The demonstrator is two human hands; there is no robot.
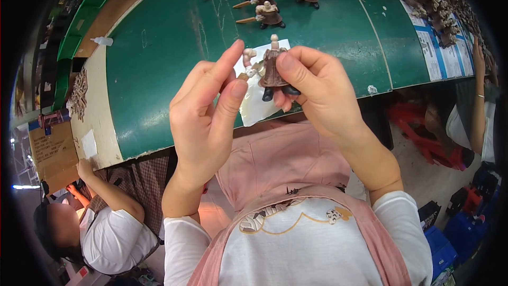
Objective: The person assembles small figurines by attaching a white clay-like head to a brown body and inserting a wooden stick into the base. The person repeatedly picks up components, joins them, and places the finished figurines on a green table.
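Pinched in my right hand [325, 82] is a small toy figure [273, 69] with a brown coat, black boots and a bare pale peg at the top. The figure stands roughly upright above the near edge of the green table. My left hand [201, 111] holds a small toy arm piece [248, 62], pale and brownish, between thumb and fingers, close to the figure's side. Whether the piece touches the figure I cannot tell. Behind both hands lies a shiny white sheet [255, 107] on the green tabletop [153, 82], partly covered by them.
Several similar figures [269, 15] with tan blades stand at the far side, beside a loose heap. More brown parts [439, 16] pile up at far right. A white bottle [102, 41] lies at left, near tan pieces [79, 92]. Another person [116, 228] sits at lower left.
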